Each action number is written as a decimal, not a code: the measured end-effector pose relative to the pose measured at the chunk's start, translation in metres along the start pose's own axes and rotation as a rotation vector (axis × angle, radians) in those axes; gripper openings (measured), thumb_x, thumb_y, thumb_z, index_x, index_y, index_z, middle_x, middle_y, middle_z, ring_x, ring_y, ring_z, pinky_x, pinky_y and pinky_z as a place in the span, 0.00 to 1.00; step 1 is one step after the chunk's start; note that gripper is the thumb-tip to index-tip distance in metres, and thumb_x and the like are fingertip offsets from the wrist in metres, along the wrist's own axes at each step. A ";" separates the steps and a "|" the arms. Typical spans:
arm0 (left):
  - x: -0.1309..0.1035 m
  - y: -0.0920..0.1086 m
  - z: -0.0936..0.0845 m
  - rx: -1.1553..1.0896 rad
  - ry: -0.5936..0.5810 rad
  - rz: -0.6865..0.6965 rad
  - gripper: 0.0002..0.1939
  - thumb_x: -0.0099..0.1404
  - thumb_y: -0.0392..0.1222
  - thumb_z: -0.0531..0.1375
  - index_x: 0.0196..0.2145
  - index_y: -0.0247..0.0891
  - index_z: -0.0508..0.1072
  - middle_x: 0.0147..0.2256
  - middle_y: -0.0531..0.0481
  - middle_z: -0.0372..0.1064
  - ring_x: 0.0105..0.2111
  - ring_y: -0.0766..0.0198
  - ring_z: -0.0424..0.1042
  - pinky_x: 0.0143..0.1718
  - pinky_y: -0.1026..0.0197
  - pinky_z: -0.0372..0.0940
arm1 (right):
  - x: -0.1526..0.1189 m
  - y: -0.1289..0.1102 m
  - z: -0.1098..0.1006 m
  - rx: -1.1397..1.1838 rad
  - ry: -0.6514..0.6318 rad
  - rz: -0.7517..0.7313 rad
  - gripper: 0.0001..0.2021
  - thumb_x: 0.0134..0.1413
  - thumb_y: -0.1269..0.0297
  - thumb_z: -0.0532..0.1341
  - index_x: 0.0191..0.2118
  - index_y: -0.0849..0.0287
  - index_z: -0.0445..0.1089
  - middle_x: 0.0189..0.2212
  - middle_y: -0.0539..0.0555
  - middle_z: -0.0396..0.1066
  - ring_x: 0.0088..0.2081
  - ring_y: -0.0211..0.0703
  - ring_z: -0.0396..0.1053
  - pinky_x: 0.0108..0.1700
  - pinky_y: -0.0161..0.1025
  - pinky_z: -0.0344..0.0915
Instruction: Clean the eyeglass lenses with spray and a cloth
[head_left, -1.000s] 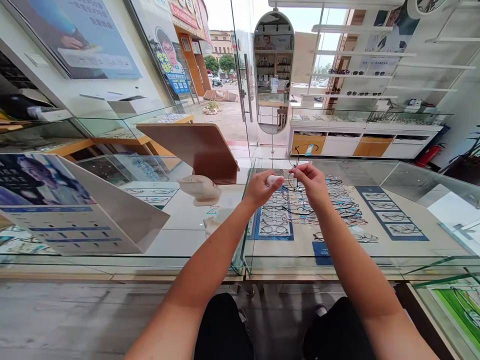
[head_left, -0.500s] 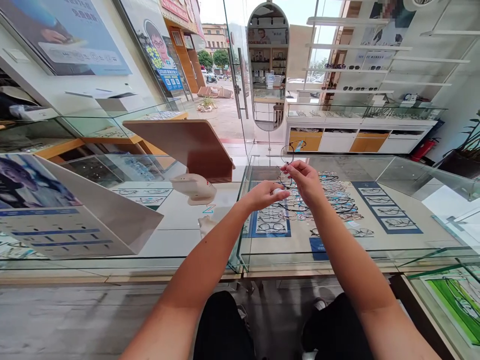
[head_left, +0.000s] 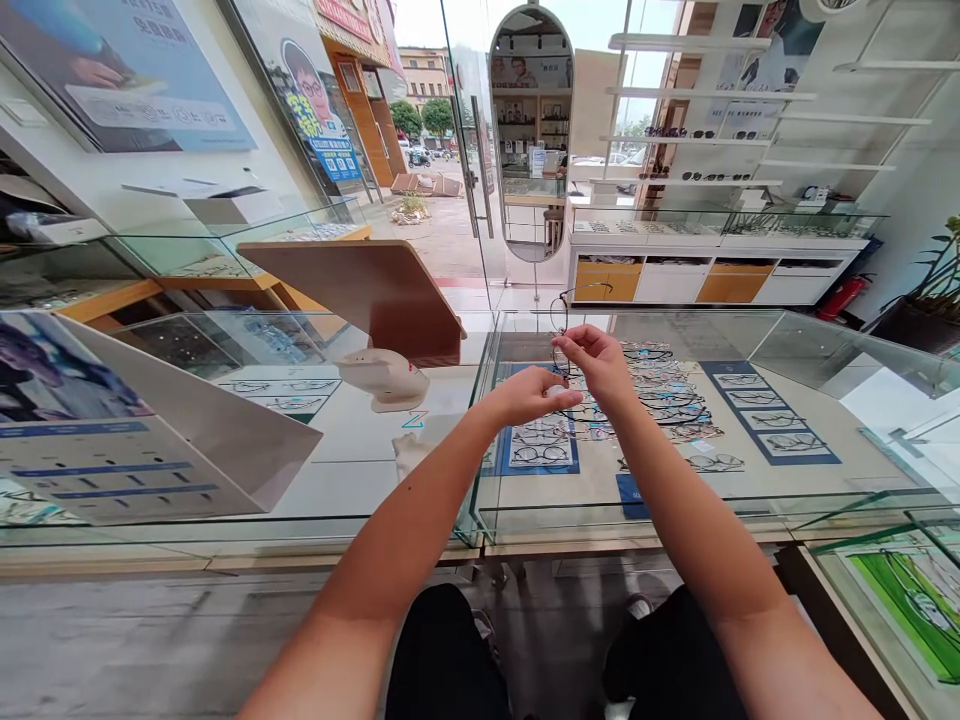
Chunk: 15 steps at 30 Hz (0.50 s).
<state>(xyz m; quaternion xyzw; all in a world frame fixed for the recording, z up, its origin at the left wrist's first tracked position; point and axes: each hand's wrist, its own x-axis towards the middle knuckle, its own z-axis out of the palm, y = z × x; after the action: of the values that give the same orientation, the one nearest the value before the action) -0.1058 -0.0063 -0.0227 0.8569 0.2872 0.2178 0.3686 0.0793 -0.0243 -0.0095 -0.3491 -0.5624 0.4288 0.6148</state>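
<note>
My right hand [head_left: 598, 368] is closed, pinching a thin dark-rimmed pair of eyeglasses [head_left: 553, 314] held up above the glass counter. One round rim and a thin temple stick up past the fingertips. Just to the left and lower, my left hand [head_left: 531, 396] has its thumb and fingers closed close to the lower rim. A bit of something white shows between them, too small to name. Under both hands, rows of eyeglasses [head_left: 671, 398] with small blue tags lie in the display case, partly hidden by my right forearm.
The glass case [head_left: 780, 340] holds a blue display card [head_left: 784, 440] with several glasses at right. To the left stand a desk calendar [head_left: 277, 450], a brown board [head_left: 337, 280] and a beige stand [head_left: 382, 378]. An oval mirror [head_left: 530, 150] stands beyond the counter.
The eyeglasses have turned in my right hand; the raised temple now points right and the blue tag near it no longer shows. Both hands have shifted only slightly.
</note>
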 end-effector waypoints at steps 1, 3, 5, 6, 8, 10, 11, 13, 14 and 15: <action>0.000 0.001 0.000 0.006 -0.005 0.002 0.38 0.69 0.80 0.59 0.23 0.43 0.61 0.22 0.52 0.55 0.25 0.61 0.54 0.29 0.53 0.47 | 0.001 0.000 -0.001 0.005 0.037 -0.016 0.27 0.45 0.33 0.82 0.35 0.50 0.80 0.37 0.53 0.83 0.42 0.48 0.76 0.50 0.48 0.74; 0.000 0.000 -0.002 0.006 -0.007 0.006 0.37 0.70 0.80 0.58 0.25 0.42 0.64 0.23 0.52 0.57 0.25 0.61 0.55 0.30 0.54 0.48 | 0.002 0.000 -0.003 0.031 0.075 -0.037 0.26 0.45 0.34 0.82 0.36 0.50 0.80 0.38 0.53 0.84 0.44 0.48 0.77 0.51 0.47 0.74; 0.000 -0.002 -0.005 -0.020 0.002 0.020 0.38 0.70 0.81 0.58 0.24 0.42 0.63 0.23 0.53 0.57 0.26 0.62 0.55 0.30 0.55 0.48 | 0.004 0.000 -0.006 0.053 0.082 -0.038 0.25 0.46 0.36 0.82 0.37 0.50 0.80 0.39 0.53 0.85 0.46 0.49 0.78 0.53 0.48 0.74; -0.001 -0.004 -0.008 -0.046 0.010 0.032 0.38 0.70 0.81 0.57 0.24 0.42 0.62 0.24 0.53 0.57 0.26 0.62 0.54 0.30 0.55 0.49 | 0.005 0.000 -0.007 0.058 0.084 -0.033 0.25 0.46 0.36 0.82 0.37 0.50 0.80 0.39 0.53 0.85 0.46 0.49 0.78 0.54 0.48 0.74; -0.002 -0.007 -0.014 -0.104 0.030 0.059 0.38 0.71 0.80 0.55 0.24 0.42 0.62 0.25 0.52 0.58 0.27 0.62 0.55 0.31 0.55 0.50 | 0.006 -0.001 -0.009 0.060 0.094 -0.024 0.25 0.45 0.36 0.82 0.36 0.50 0.80 0.39 0.53 0.85 0.46 0.49 0.77 0.54 0.48 0.74; -0.003 -0.008 -0.019 -0.131 0.065 0.078 0.38 0.72 0.79 0.55 0.25 0.42 0.63 0.25 0.51 0.60 0.28 0.62 0.57 0.32 0.55 0.52 | 0.007 0.000 -0.010 0.063 0.104 -0.018 0.25 0.45 0.37 0.82 0.36 0.50 0.80 0.39 0.53 0.84 0.45 0.48 0.77 0.54 0.47 0.73; -0.004 -0.008 -0.021 -0.121 0.092 0.085 0.36 0.72 0.78 0.55 0.25 0.41 0.64 0.26 0.51 0.61 0.28 0.61 0.58 0.33 0.56 0.53 | 0.007 0.000 -0.010 0.071 0.105 -0.015 0.24 0.46 0.38 0.82 0.36 0.51 0.80 0.39 0.53 0.84 0.45 0.48 0.76 0.53 0.47 0.73; -0.005 -0.005 -0.023 -0.077 0.155 0.097 0.33 0.71 0.75 0.59 0.30 0.40 0.70 0.28 0.50 0.65 0.30 0.61 0.60 0.34 0.56 0.54 | 0.007 0.001 -0.011 0.093 0.097 -0.010 0.23 0.47 0.40 0.82 0.36 0.51 0.81 0.39 0.53 0.85 0.44 0.46 0.76 0.52 0.45 0.72; -0.006 -0.003 -0.023 -0.054 0.180 0.104 0.30 0.70 0.73 0.61 0.34 0.40 0.73 0.31 0.50 0.68 0.31 0.60 0.62 0.35 0.56 0.55 | 0.007 0.001 -0.011 0.103 0.090 -0.010 0.22 0.48 0.41 0.82 0.37 0.52 0.81 0.39 0.53 0.85 0.43 0.45 0.76 0.52 0.45 0.72; -0.007 -0.002 -0.023 -0.036 0.197 0.112 0.29 0.69 0.72 0.62 0.38 0.40 0.76 0.34 0.48 0.71 0.33 0.59 0.65 0.35 0.57 0.57 | 0.007 0.001 -0.011 0.109 0.084 -0.010 0.21 0.48 0.42 0.82 0.37 0.52 0.81 0.40 0.53 0.85 0.43 0.45 0.75 0.52 0.44 0.72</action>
<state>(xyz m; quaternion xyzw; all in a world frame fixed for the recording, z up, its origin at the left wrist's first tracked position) -0.1250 0.0020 -0.0106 0.8394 0.2698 0.3261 0.3411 0.0904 -0.0170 -0.0095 -0.3302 -0.5136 0.4406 0.6580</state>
